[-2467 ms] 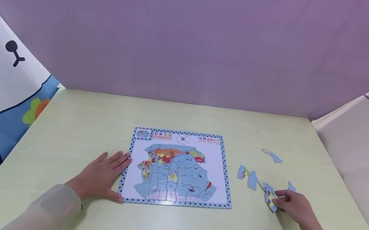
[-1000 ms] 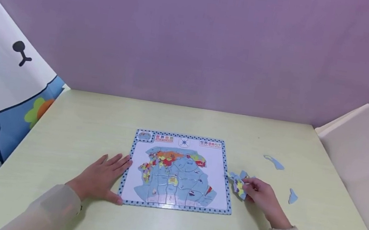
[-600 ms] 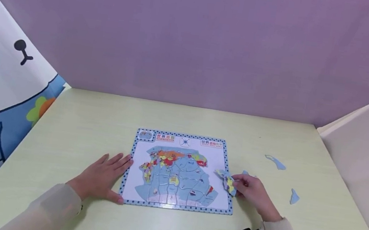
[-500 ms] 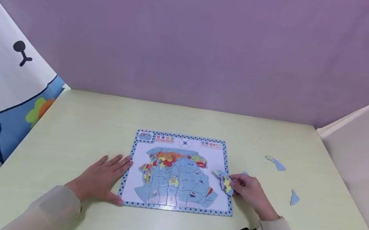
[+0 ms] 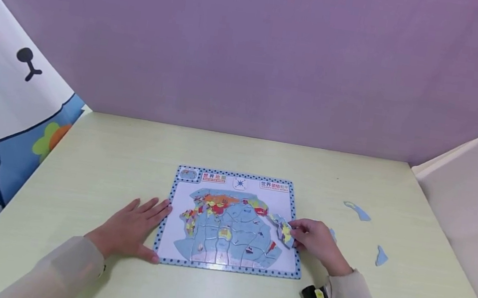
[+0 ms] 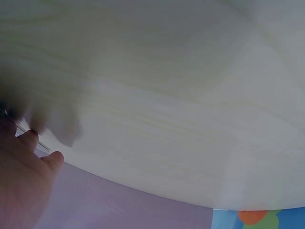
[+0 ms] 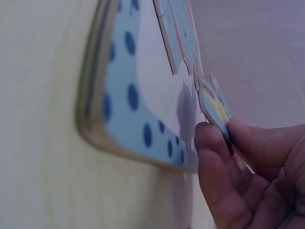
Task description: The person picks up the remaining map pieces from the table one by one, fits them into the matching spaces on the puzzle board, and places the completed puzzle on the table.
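Observation:
A world map jigsaw board with a blue dotted border lies on the table, most of its map filled with joined pieces. My right hand pinches a blue, yellow and purple puzzle piece between thumb and fingers, over the right part of the board. In the right wrist view the thumb and fingertips grip the edge of that piece, which is raised above the white inner area and casts a shadow there. My left hand rests flat with spread fingers at the board's left edge, fingertips on the border.
Right of the board lie loose puzzle pieces: a curved one farther back, a small one at far right, and one partly hidden behind my right hand. A black wrist camera hangs at the right sleeve. A purple wall stands behind the table.
My right hand has picked the map piece up from the table at the right and carried it left, over the board's right part. The left hand has stayed at the board's left edge.

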Available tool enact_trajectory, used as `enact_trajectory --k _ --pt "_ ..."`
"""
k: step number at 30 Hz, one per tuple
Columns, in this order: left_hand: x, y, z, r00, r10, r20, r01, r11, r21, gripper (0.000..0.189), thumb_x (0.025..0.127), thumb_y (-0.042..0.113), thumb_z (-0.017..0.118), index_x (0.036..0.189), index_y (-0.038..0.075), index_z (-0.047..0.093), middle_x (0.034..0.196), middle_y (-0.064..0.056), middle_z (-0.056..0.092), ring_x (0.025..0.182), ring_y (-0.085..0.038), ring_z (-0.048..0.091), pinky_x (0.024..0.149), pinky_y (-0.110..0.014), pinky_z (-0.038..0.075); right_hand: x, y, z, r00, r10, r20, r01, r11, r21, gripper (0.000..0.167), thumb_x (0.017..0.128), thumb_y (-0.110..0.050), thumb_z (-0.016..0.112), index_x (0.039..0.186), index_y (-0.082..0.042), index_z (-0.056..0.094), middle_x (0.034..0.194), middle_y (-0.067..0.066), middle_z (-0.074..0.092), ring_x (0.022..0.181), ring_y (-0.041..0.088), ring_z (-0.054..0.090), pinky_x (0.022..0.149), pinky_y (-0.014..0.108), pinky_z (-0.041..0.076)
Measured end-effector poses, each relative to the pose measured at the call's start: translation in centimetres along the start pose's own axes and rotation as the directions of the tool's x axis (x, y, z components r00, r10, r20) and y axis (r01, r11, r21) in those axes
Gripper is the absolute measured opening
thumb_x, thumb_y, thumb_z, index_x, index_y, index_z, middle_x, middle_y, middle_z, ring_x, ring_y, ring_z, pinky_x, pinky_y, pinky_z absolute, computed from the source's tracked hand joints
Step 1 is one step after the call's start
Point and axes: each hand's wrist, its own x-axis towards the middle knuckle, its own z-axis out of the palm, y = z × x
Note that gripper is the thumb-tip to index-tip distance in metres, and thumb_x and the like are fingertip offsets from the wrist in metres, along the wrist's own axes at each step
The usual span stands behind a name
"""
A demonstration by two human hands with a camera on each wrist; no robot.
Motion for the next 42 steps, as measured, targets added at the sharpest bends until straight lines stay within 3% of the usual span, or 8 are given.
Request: enact_trajectory --k 25,37,42 --pt "0.4 0.2 0.2 0.999 -0.018 0.029 0.018 1.000 -0.022 0.111 0.070 0.075 0.062 0.148 0.003 0.032 0.155 -0.015 0.027 0.141 -0.041 0.020 0.109 -0.064 0.018 0.4 -0.2 0.4 0.999 0.035 0.020 -0.035 0.999 -0.039 0.019 0.090 -0.002 0.063 0.106 0.008 0.068 0.077 0.005 0.066 0.062 0.015 0.059 0.059 0.027 0.052" --pt "0.3 0.1 0.1 0.999 -0.024 0.036 0.025 1.000 -0.015 0.112 0.070 0.076 0.060 0.148 0.003 0.031 0.156 -0.015 0.025 0.142 -0.040 0.019 0.109 -0.064 0.018 0.8 -0.3 0.9 0.997 0.073 -0.008 -0.073 0.995 -0.063 0.014 0.088 -0.004 0.066 0.100 0.003 0.070 0.079 0.005 0.067 0.063 0.016 0.059 0.061 0.028 0.053" --pt "0.2 0.1 0.1 0.999 -0.022 0.024 0.023 1.000 -0.014 0.112 0.070 0.076 0.061 0.148 0.002 0.032 0.155 -0.015 0.026 0.141 -0.041 0.020 0.108 -0.064 0.019 0.8 -0.6 1.0 0.999 0.049 -0.009 -0.050 0.995 -0.089 0.012 0.087 -0.004 0.067 0.096 0.003 0.070 0.078 0.005 0.068 0.063 0.015 0.059 0.060 0.028 0.053"
